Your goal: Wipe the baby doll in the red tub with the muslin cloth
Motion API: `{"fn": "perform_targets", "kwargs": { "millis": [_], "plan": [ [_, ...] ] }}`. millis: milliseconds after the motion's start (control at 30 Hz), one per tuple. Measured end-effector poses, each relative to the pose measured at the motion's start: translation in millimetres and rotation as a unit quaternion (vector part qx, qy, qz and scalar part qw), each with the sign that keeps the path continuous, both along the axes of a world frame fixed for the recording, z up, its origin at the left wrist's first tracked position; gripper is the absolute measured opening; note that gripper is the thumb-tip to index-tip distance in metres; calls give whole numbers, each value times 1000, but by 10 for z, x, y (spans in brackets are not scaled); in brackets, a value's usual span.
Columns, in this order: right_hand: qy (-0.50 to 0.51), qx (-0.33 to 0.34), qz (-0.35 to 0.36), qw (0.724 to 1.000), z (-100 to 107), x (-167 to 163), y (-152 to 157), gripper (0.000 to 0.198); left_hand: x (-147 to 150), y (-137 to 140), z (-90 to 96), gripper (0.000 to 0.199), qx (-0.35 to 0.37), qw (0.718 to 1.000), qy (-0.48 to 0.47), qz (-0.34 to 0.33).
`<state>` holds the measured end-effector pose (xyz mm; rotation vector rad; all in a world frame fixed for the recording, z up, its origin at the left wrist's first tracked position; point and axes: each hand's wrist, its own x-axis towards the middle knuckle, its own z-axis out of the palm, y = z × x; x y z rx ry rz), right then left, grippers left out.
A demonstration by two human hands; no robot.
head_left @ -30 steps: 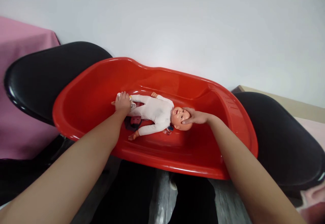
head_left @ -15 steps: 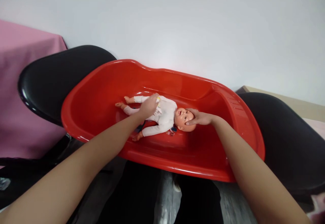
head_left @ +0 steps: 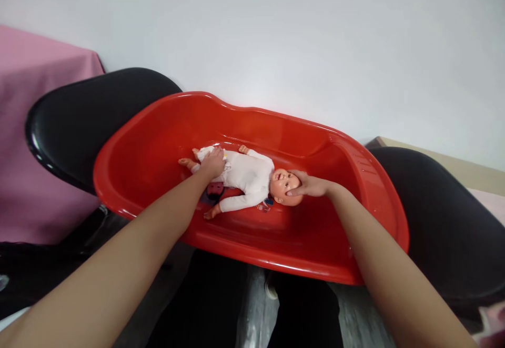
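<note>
On its back in a red baby bathtub point(head_left: 272, 261) lies a baby doll point(head_left: 249, 171) with a white cloth body, its head to the right and feet to the left. My left hand point(head_left: 213, 162) is closed on a small white cloth point(head_left: 227, 167) with a yellow patch, pressed against the doll's upper legs. The hand and cloth cover part of the legs. My right hand point(head_left: 310, 185) cups the top of the doll's head, thumb on the near side and fingers on the far side.
Black chair seats point(head_left: 98, 121) stick out under the tub's left and right ends. A pink-covered table point(head_left: 39, 79) stands at the left. Behind the tub rises a white wall point(head_left: 252, 32). A printed picture point(head_left: 215, 190) shows on the tub floor beside the doll.
My left hand has moved left with the cloth, from the doll's belly to its legs. The doll's far hand has come into sight. My right hand stays on the head.
</note>
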<state>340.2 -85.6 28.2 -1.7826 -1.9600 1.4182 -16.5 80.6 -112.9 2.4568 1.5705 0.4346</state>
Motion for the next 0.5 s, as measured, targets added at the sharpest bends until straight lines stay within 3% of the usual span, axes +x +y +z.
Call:
{"fn": "perform_targets", "kwargs": {
  "millis": [167,267,400,500],
  "plan": [
    [-17,7,-4,1000,-64,72,23,99,-181,-105,76,62,-30,985,57,159],
    [-28,9,0,1000,-102,117,43,102,-176,-136,170,59,-21,980,41,196],
    [-46,2,-10,999,-90,114,49,104,-13,-154,399,54,27,987,-28,155],
    [-28,-1,-4,1000,-68,90,51,102,207,-247,595,56,94,991,-80,57]
  ]
}}
